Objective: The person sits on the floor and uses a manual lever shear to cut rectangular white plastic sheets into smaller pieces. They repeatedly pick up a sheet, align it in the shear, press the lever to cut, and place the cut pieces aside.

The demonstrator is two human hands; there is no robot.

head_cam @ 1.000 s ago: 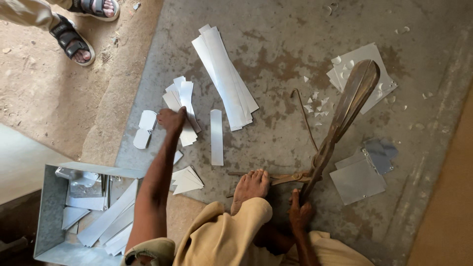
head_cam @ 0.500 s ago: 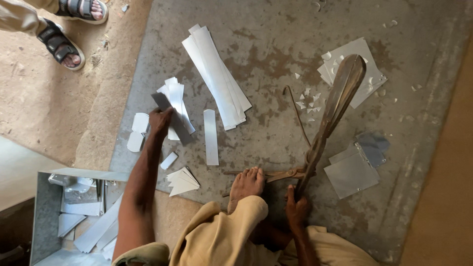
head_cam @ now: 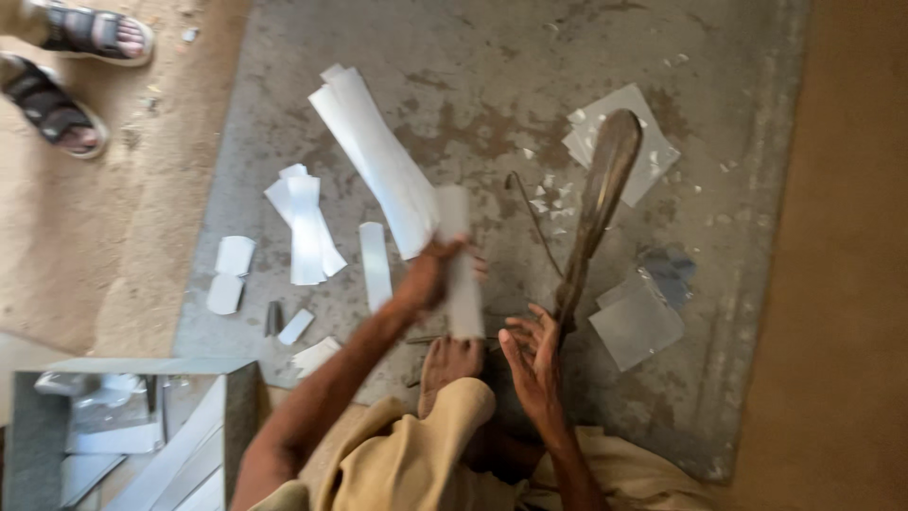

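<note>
A: Just above the bare foot (head_cam: 452, 360), the left hand (head_cam: 426, 276) pinches a blurred metal strip (head_cam: 460, 274).

B: Right hand (head_cam: 532, 352) spread, empty, beside the long shear handle (head_cam: 594, 210). Sharp edges; a slip could nick those toes or fingers.

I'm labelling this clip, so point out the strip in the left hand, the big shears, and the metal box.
strip (head_cam: 462, 284), head view, middle of its length
shears (head_cam: 598, 203), head view, long handle
metal box (head_cam: 241, 407), head view, right wall
</note>
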